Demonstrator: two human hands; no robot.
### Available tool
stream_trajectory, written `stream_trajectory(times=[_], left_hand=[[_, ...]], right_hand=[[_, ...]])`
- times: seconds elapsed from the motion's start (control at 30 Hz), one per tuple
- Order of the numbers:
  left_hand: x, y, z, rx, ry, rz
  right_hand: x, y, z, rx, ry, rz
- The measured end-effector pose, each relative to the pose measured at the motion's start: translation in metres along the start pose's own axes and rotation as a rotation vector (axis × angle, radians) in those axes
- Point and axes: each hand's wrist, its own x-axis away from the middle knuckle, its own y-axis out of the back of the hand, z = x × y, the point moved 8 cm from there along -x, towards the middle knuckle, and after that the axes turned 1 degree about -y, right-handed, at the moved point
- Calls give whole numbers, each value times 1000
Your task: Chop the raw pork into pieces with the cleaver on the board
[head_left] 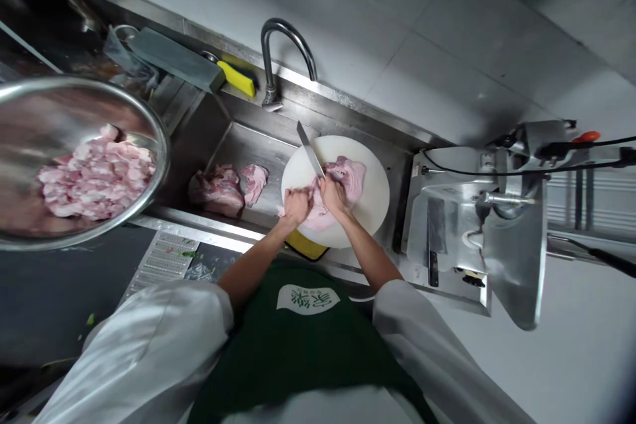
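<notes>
A long steel sink [248, 139] ran along the tiled wall, the biggest thing there. To its right stood a metal slicing machine [517, 238] with a broad, flat plate. At the left of the view was a wide steel bowl [20, 165], partly cut off by the edge, with a heap of pale pink meat chunks [99, 175] in it. A round white cutting board [375, 195] lay at the sink's right part, a yellow, dark-edged item [307, 245] showing beneath its near edge. A curved tap [267, 56] rose behind the sink, and a long grey block [171, 59] rested at the back left, next to a yellow handle [237, 79]. On the board lay a slab of meat [354, 179], reaching beneath both hands. A larger dark pink piece [218, 192] and a smaller one [255, 182] sat in the sink, left of the board. The left hand [297, 205] was curled closed on the slab's left end. The right hand [332, 193] was wrapped around the handle of a knife [310, 151], its blade slanting away toward the tap.
</notes>
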Motion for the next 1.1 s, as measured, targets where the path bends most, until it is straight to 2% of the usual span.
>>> stream_trajectory(times=[0.13, 0.23, 0.3, 0.43, 0.5, 0.57, 0.63, 0.67, 0.73, 0.8, 0.83, 0.9, 0.97, 1.03, 1.1], left_hand=[[24, 9, 55, 103, 227, -116], [34, 15, 86, 209, 369, -218], [38, 20, 93, 269, 394, -323], [58, 32, 99, 340, 422, -625], [71, 35, 104, 364, 428, -723], [83, 38, 109, 362, 423, -789], [95, 44, 111, 333, 409, -840], [98, 46, 109, 314, 393, -853], [97, 46, 94, 282, 308, -813], [82, 36, 61, 259, 129, -660], [72, 27, 39, 245, 10, -550], [57, 6, -4, 198, -225, -337], [49, -11, -30, 131, -352, -217], [45, -18, -33, 80, -359, -191], [46, -20, -26, 69, -337, -197]], right_hand=[[-11, 13, -6, -16, 4, 11], [0, 28, -12, -24, 56, 2], [20, 40, -17, -23, 90, -14], [72, 65, -32, 21, 99, -11], [95, 84, -38, 0, 93, -104], [114, 99, -44, -55, 72, -253], [126, 93, -52, -88, 28, -307], [127, 80, -56, -78, 4, -257], [124, 43, -63, -24, -32, -62], [120, 11, -69, 38, -46, 110], [118, 3, -71, 62, -46, 156], [118, -2, -76, 98, -33, 186], [128, 2, -85, 122, -20, 209], [148, 7, -99, 130, -17, 231], [170, 9, -113, 139, -37, 260]])
